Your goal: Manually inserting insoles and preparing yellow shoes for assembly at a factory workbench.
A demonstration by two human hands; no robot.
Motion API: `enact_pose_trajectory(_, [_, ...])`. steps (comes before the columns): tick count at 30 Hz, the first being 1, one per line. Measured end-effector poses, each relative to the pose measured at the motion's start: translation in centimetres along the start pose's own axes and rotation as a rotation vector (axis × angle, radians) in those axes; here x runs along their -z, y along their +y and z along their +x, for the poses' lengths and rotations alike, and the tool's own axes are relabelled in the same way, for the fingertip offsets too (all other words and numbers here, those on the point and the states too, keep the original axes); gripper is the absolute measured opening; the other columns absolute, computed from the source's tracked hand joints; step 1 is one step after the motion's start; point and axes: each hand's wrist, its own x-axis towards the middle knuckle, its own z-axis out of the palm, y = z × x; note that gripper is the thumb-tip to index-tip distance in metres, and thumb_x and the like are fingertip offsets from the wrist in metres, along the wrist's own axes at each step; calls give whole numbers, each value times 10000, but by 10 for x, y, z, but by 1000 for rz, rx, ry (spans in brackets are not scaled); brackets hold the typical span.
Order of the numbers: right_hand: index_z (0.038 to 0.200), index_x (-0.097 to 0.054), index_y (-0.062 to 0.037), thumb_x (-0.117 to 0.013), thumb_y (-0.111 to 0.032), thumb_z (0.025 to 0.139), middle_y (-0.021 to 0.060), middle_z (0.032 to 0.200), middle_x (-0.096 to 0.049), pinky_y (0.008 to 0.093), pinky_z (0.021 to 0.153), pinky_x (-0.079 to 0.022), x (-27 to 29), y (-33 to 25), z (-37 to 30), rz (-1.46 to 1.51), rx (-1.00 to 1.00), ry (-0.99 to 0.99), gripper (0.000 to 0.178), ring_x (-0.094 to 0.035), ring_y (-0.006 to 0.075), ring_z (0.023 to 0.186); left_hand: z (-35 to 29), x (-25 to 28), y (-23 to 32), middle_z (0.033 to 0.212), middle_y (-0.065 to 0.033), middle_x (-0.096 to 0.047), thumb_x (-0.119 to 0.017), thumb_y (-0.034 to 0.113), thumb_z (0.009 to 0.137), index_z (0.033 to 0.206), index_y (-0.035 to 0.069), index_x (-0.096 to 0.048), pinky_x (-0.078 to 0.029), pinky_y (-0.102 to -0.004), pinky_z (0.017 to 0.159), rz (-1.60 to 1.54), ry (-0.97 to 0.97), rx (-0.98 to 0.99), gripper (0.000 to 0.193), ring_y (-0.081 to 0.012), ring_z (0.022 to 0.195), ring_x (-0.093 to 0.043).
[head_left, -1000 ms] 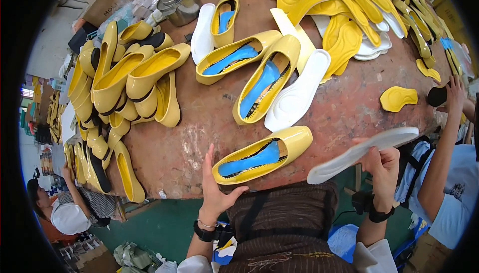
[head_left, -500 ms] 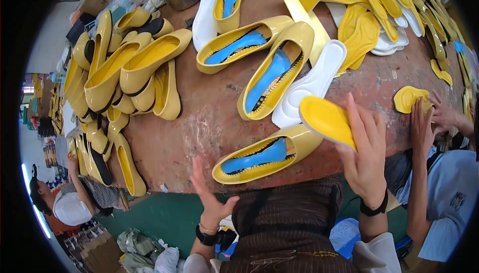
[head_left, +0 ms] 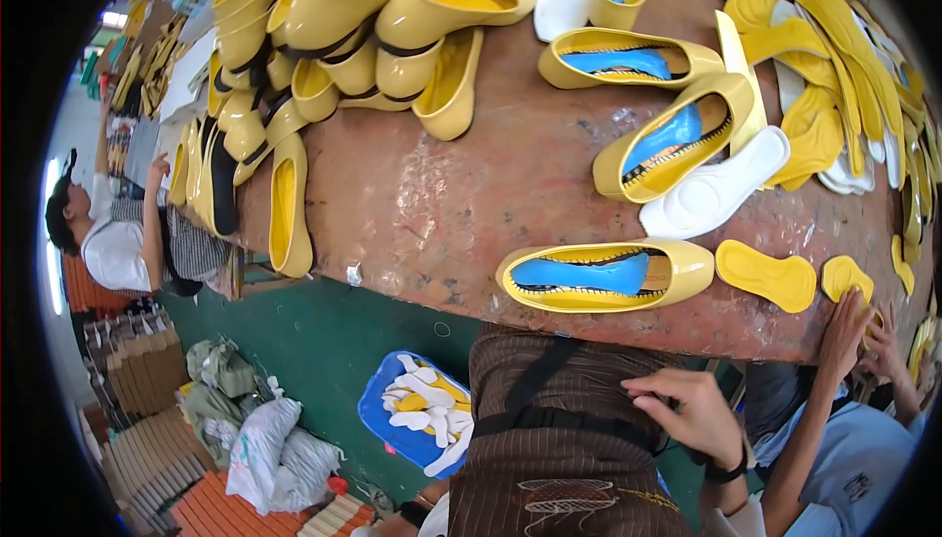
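Note:
My right hand (head_left: 687, 409) hangs in front of my brown striped apron (head_left: 559, 419), just off the table's near edge. Its fingers are loosely bent and apart, and nothing shows in them. Low in the picture, only the banded wrist of my left arm (head_left: 417, 511) comes into sight; its fingers are hidden. On the table near my right hand lies a yellow insole (head_left: 765, 275). To its left is a glossy yellow flat shoe (head_left: 605, 277) with a blue patch inside. Beyond it are another such shoe (head_left: 677, 135) and a white insole (head_left: 716, 184).
Finished-looking yellow shoes (head_left: 392, 37) are heaped at the far left. Yellow insoles (head_left: 834, 56) pile up at the far right. A co-worker's hands (head_left: 849, 336) touch a yellow insole (head_left: 844, 277) on the right. A blue bin (head_left: 378, 400) of insoles stands on the green floor; another person (head_left: 113, 228) is at left.
The yellow insole left my right hand and lies on the table. That hand drew back toward my body. My left hand dropped low, mostly out of sight. The view swung left.

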Motion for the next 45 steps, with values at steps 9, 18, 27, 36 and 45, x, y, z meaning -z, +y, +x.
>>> enact_pose_trajectory(9, [984,-723,-47,-710,-203,883,115,878,-685,386,718,-548,-29,18,-3,-114,24,-159,186,-677,313,818,-10,-22,62,863,-206,-691,-641,208,794,880,25,-703,-535,-460,697,126,158,29,211,-403,839,-675])
enact_pose_trajectory(18, [904,-697,-45,-796,-402,809,84,790,-648,359,635,-511,-32,7,4,-200,87,-219,382,-652,264,718,-70,57,84,786,-230,-679,-629,296,782,797,22,-709,-535,-483,639,361,276,41,286,-432,780,-674])
enact_pose_trajectory(27, [946,-684,-55,-788,-325,846,58,775,-632,322,614,-477,-15,73,-60,-7,-65,-233,306,-622,179,695,-70,141,217,681,-179,-673,-661,349,771,671,50,-708,-528,-458,592,774,239,81,319,-375,671,-682])
enact_pose_trajectory(36, [1143,-683,8,-681,41,839,-70,970,-654,178,748,-418,-70,219,-201,788,-549,-311,306,-549,39,843,-40,143,367,589,-99,-654,-686,199,682,601,119,-686,-474,-394,589,1189,142,-692,114,-262,598,-683])
enact_pose_trajectory(45, [929,-710,12,-646,-3,875,128,841,-682,310,696,-496,-8,53,-67,0,-93,582,85,-652,214,758,3,133,411,678,-82,-650,-686,268,854,703,76,-669,-458,-374,656,947,-89,-964,244,-279,663,-651])
